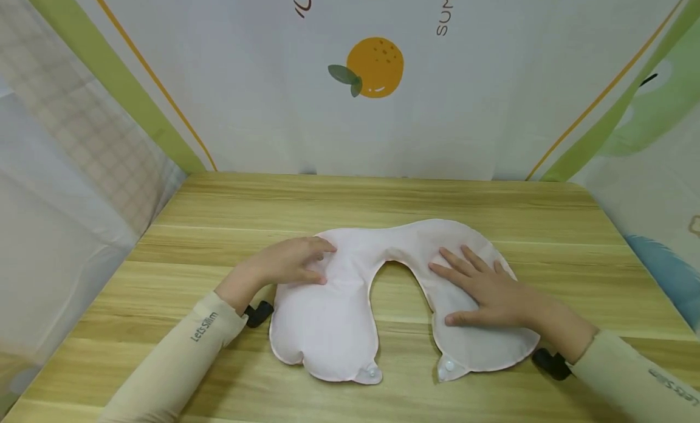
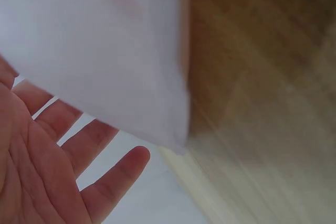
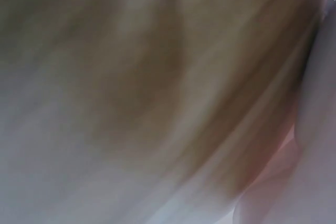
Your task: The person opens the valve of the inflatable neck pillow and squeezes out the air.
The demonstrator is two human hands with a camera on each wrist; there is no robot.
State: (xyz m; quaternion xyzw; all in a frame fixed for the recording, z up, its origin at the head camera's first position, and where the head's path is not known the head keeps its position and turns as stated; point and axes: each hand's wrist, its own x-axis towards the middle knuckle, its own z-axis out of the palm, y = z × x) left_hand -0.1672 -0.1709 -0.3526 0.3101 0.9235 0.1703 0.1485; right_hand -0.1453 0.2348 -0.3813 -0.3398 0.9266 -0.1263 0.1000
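A pale pink U-shaped neck pillow (image 1: 333,326) lies puffed up on the wooden table, its opening facing the near side. Each of its two ends carries a small tab with a round snap (image 1: 449,366). On the pillow's upper left part my left hand (image 1: 290,262) rests with thumb and fingers apart. The left wrist view shows these fingers (image 2: 113,182) fairly straight beside the pillow's edge. My right hand (image 1: 492,295) lies on the right arm of the pillow, fingers spread. The right wrist view is blurred and shows little of that hand.
The wooden table (image 1: 219,210) reaches back to a white curtain (image 1: 262,107) printed with oranges. More fabric hangs at the left and right sides. Dark wrist-camera pieces (image 1: 259,314) sit beside both wrists, close to the pillow.
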